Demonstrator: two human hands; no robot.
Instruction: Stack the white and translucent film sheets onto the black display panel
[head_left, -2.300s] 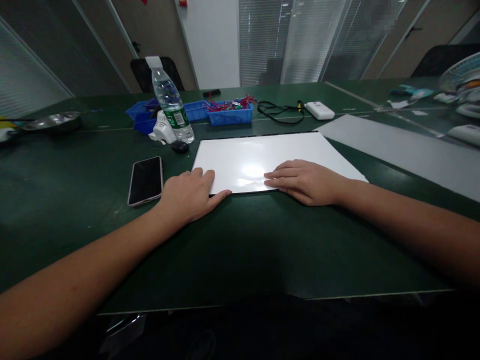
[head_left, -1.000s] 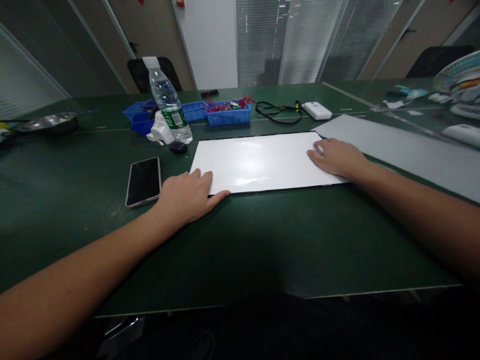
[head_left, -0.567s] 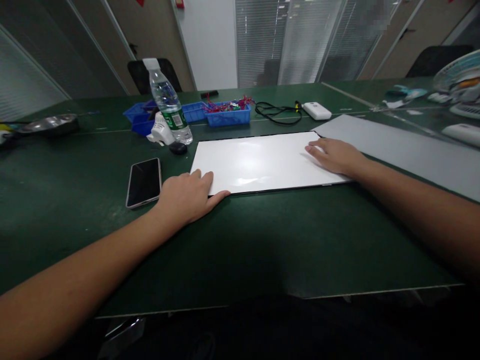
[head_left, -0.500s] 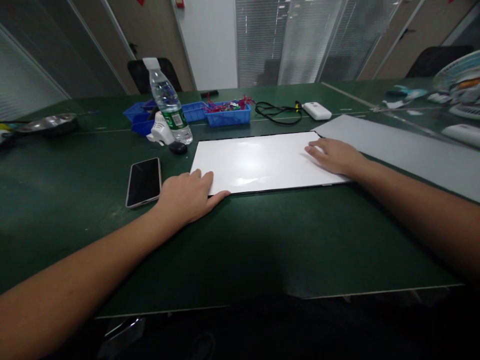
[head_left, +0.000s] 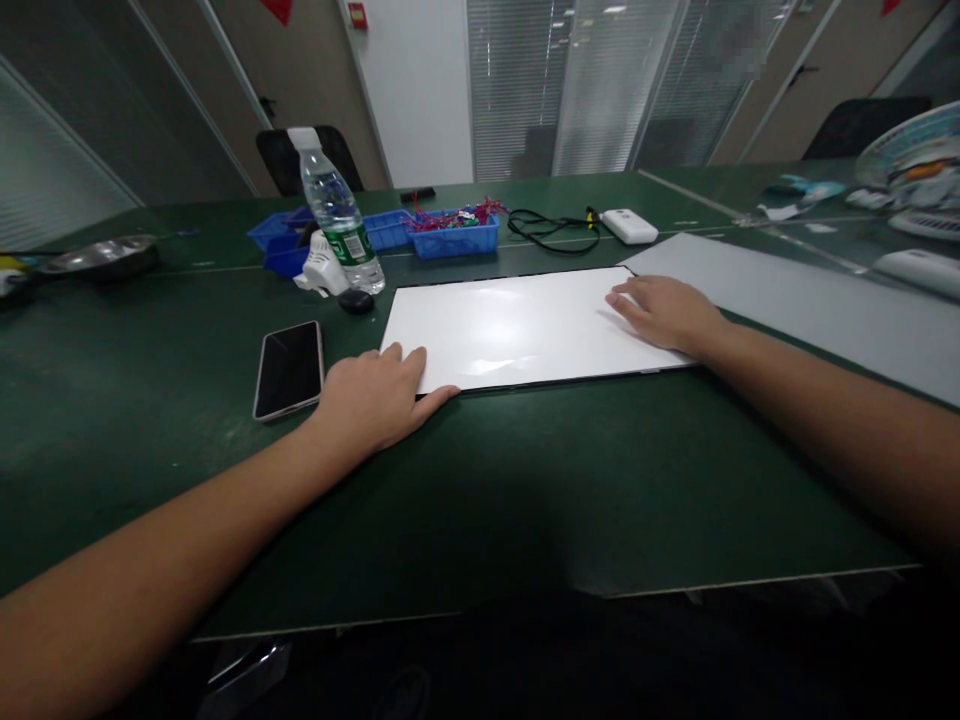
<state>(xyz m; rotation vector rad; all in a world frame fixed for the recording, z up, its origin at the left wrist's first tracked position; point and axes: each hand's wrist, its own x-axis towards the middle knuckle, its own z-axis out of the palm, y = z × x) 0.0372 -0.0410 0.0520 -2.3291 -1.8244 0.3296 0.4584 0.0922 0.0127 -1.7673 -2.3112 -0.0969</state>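
Note:
A glossy white sheet [head_left: 510, 325] lies flat on the dark green table [head_left: 480, 490]. My left hand [head_left: 375, 395] rests at the sheet's near left corner, fingers stretched flat, fingertips on the edge. My right hand [head_left: 664, 312] lies palm down on the sheet's right end, fingers extended toward the left. Neither hand grips anything.
A black phone [head_left: 289, 367] lies left of my left hand. Behind it stand a water bottle [head_left: 337, 215], a small white device [head_left: 321, 268] and blue bins [head_left: 454, 233] with coloured bits. A black cable [head_left: 551, 228], a white box [head_left: 628, 225] and a grey sheet [head_left: 810, 300] lie to the right.
My right hand slid from the sheet's near middle edge to its right end and then stayed. The sheet now looks narrower, its near edge farther back. My left hand has stayed in place.

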